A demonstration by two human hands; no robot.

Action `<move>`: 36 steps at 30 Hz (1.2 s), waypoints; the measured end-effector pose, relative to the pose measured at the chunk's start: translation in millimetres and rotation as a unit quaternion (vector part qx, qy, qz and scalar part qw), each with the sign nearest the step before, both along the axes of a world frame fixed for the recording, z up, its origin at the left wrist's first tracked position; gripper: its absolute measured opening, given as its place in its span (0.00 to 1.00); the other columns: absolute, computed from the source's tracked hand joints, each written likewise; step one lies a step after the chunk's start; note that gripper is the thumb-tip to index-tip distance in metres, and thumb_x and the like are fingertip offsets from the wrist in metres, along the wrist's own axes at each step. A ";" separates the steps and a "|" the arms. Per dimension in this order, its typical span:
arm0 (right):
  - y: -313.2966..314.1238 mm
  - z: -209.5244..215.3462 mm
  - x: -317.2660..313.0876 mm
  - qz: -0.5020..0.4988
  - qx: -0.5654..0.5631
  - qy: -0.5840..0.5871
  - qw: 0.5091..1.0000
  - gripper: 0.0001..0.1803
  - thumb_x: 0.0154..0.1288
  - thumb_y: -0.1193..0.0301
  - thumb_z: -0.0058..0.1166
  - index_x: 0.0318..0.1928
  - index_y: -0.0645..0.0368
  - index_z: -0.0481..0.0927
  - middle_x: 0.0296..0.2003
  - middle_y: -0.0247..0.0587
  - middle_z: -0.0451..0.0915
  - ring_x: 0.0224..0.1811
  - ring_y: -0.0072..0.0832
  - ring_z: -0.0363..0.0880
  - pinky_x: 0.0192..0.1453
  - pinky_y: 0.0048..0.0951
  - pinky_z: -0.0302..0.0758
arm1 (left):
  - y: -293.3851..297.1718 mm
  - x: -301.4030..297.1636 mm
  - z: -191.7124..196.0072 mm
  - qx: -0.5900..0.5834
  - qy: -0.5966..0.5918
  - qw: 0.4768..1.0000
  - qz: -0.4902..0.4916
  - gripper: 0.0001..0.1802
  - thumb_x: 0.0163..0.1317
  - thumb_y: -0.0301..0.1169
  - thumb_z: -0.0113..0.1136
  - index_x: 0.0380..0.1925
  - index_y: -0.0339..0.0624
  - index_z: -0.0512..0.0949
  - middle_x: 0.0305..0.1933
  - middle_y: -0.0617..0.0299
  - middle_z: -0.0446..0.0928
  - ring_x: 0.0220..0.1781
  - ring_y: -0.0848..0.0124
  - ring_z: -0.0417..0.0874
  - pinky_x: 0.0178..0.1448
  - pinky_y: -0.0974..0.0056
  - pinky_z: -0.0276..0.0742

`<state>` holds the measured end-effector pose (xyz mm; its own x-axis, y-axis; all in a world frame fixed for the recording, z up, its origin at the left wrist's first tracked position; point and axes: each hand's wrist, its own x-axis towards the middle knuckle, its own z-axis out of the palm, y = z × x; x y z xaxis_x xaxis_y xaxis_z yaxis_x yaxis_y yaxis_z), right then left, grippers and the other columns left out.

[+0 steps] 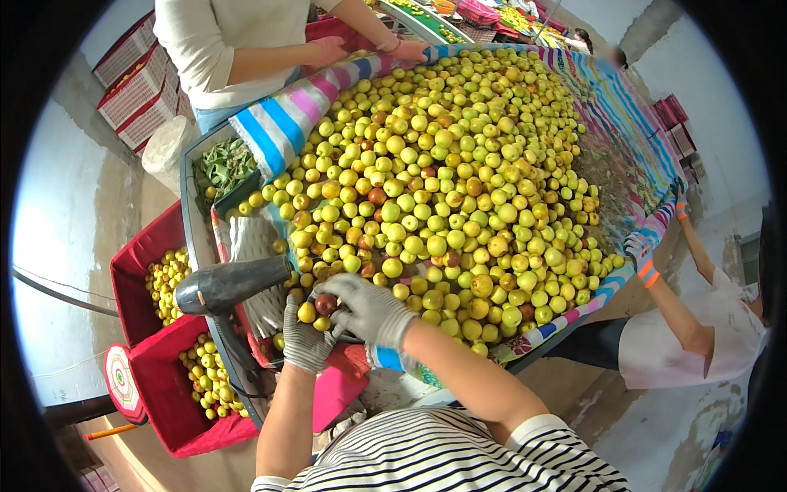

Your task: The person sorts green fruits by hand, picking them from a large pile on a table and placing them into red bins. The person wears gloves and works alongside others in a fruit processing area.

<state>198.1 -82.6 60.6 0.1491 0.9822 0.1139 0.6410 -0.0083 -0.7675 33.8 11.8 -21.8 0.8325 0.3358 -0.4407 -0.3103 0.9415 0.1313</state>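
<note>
Both my hands wear grey knitted gloves. My left hand [307,340] is cupped palm up around a few yellow-green jujubes [307,312]. My right hand [373,312] comes in from the right, its fingers curled against a dark red jujube [325,304] above the left palm. Just beyond my hands spreads a big heap of yellow-green jujubes [443,197], some browned or reddish, on a striped cloth [283,131]. A black hair dryer [234,285] lies to the left of my hands, its nozzle toward the heap.
Red-lined crates [147,361] of jujubes stand below the table's left edge. A tray of green leaves [225,172] is at the far left corner. One person's hands [402,51] grip the cloth at the back; another person's striped gloves [643,250] hold its right edge.
</note>
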 end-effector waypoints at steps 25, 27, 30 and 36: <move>-87.4 13.8 115.3 -0.289 -0.260 -0.188 0.902 0.17 0.61 0.69 0.54 0.52 0.50 0.77 0.54 0.46 0.73 0.52 0.42 0.79 0.57 0.42 0.78 | -0.9 -1.0 -2.4 -0.058 -0.030 0.996 0.064 0.24 0.66 0.53 0.52 0.33 0.42 0.76 0.49 0.49 0.79 0.57 0.51 0.78 0.36 0.51 0.89; -104.4 23.7 143.2 -0.356 -0.250 -0.258 0.863 0.21 0.60 0.71 0.57 0.55 0.55 0.74 0.60 0.47 0.68 0.52 0.42 0.79 0.57 0.40 0.79 | -3.3 2.1 0.5 -0.050 -0.011 0.996 0.068 0.24 0.66 0.54 0.52 0.36 0.42 0.77 0.51 0.50 0.78 0.56 0.51 0.79 0.38 0.51 0.88; -92.9 32.2 154.9 -0.344 -0.431 -0.248 0.797 0.28 0.62 0.70 0.58 0.62 0.57 0.66 0.64 0.50 0.64 0.55 0.42 0.79 0.58 0.41 0.79 | -6.3 5.5 12.3 -0.039 0.032 0.995 0.081 0.25 0.66 0.55 0.51 0.43 0.43 0.76 0.55 0.50 0.77 0.57 0.50 0.78 0.46 0.48 0.87; -66.0 24.0 151.5 -0.339 -0.491 -0.207 0.776 0.31 0.63 0.66 0.58 0.64 0.56 0.62 0.66 0.52 0.63 0.59 0.46 0.76 0.61 0.44 0.76 | -9.2 5.4 23.4 0.014 0.007 0.998 0.063 0.28 0.69 0.56 0.47 0.55 0.45 0.73 0.64 0.49 0.70 0.68 0.46 0.70 0.59 0.43 0.79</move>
<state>349.5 -148.6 84.5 0.8192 0.3382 -0.4631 0.4239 -0.9010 0.0919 39.1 2.6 1.6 0.7764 0.4502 -0.4411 -0.4248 0.8908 0.1616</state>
